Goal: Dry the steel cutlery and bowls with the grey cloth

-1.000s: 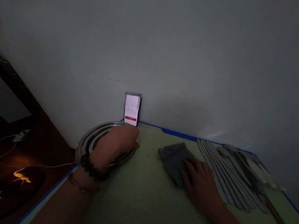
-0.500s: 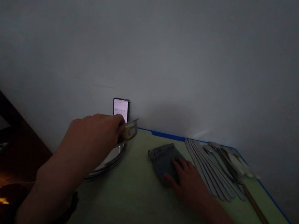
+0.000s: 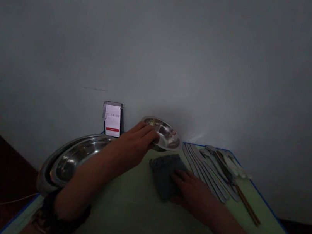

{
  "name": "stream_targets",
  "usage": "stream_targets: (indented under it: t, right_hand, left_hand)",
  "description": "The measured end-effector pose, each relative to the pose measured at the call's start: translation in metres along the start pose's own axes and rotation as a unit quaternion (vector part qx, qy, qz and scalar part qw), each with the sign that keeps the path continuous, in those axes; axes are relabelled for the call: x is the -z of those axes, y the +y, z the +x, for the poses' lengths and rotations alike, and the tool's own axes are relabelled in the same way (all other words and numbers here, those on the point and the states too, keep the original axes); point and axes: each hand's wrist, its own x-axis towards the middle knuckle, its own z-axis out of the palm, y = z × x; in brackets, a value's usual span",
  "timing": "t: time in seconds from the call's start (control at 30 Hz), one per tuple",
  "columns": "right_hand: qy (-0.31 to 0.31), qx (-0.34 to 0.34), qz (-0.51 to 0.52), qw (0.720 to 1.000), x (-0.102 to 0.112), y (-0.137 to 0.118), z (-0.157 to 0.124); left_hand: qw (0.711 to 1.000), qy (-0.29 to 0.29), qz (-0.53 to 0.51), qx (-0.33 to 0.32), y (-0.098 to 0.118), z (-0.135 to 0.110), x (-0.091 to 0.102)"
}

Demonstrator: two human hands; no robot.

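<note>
My left hand (image 3: 137,141) reaches to the back of the table, its fingers closed on the near left rim of a small shiny metal bowl (image 3: 167,136). The bowl is tilted, its inside partly facing me, close to the wall. Under my right hand (image 3: 188,190) lies a dark grey folded cloth (image 3: 166,175), in front of the bowl. The right fingers rest over its top right part, spread a little; the thumb is hard to make out in the dim light.
Nested large metal basins (image 3: 63,158) stand at the left, partly behind my left forearm. A phone (image 3: 113,120) leans on the wall (image 3: 166,48). Metal cutlery (image 3: 206,171) fans out at the right beside brown chopsticks (image 3: 248,207) and white spoons (image 3: 235,166). Blue edging borders the green table (image 3: 129,214).
My left hand has moved right, from above the basins to behind the cloth, and the shiny thing in it now shows as a bowl. The right hand stays on the cloth. The view has shifted.
</note>
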Motion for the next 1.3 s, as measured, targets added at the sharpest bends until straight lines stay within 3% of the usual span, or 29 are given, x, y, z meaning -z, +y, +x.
stream_targets:
  t: [0.13,0.23,0.3,0.37,0.43,0.47,0.53,0.63,0.73,0.8,0.87,0.93,0.97,1.07,1.17,1.2,1.3]
  right_hand:
    - [0.042,-0.064,0.002,0.997,0.005,0.012,0.003]
    - [0.131,-0.156,0.129,0.970,0.022,0.038,0.014]
    - [0.171,-0.214,0.270,0.923,0.039,0.054,0.021]
    - [0.197,-0.264,0.425,0.843,0.057,0.062,0.028]
    - [0.204,-0.269,0.517,0.787,0.071,0.061,0.032]
    - [0.198,-0.256,0.545,0.773,0.076,0.058,0.034]
    - [0.172,-0.217,0.571,0.772,0.081,0.050,0.035]
    - [0.155,-0.177,0.527,0.817,0.081,0.045,0.035]
    - [0.185,-0.166,0.466,0.849,0.077,0.048,0.036]
    - [0.211,-0.175,0.445,0.852,0.074,0.050,0.038]
    - [0.242,-0.184,0.416,0.857,0.069,0.050,0.041]
    - [0.266,-0.192,0.374,0.868,0.064,0.047,0.044]
    - [0.272,-0.196,0.354,0.873,0.061,0.045,0.045]
    - [0.273,-0.198,0.332,0.881,0.054,0.040,0.049]
    - [0.294,-0.204,0.330,0.873,0.057,0.043,0.049]
    - [0.316,-0.210,0.321,0.867,0.060,0.045,0.049]
    - [0.427,-0.205,0.266,0.840,0.072,0.052,0.043]
  left_hand:
    - [0.999,0.036,-0.003,-0.022,-0.005,0.003,-0.008]
    - [0.998,0.055,-0.011,-0.030,-0.009,0.004,-0.012]
    - [0.998,0.050,-0.019,-0.037,-0.011,0.004,-0.014]
    - [0.998,0.034,-0.028,-0.041,-0.012,0.004,-0.016]
    - [0.997,0.021,-0.042,-0.053,-0.012,0.004,-0.017]
    - [0.997,0.016,-0.050,-0.059,-0.012,0.004,-0.018]
    - [0.994,0.011,-0.072,-0.076,-0.010,0.005,-0.020]
    - [0.990,0.025,-0.111,-0.083,-0.007,0.005,-0.022]
    - [0.978,0.099,-0.182,-0.003,0.001,0.007,-0.026]
    - [0.936,0.150,-0.297,0.114,0.008,0.009,-0.030]
    - [0.840,0.149,-0.473,0.222,0.016,0.012,-0.037]
    - [0.735,0.102,-0.616,0.263,0.024,0.016,-0.048]
    - [0.699,0.113,-0.650,0.277,0.028,0.017,-0.054]
    - [0.642,0.162,-0.668,0.340,0.037,0.018,-0.076]
    - [0.530,0.167,-0.698,0.452,0.040,0.017,-0.099]
    - [0.497,0.169,-0.700,0.484,0.040,0.016,-0.106]
    - [0.441,0.179,-0.719,0.506,0.036,0.013,-0.124]
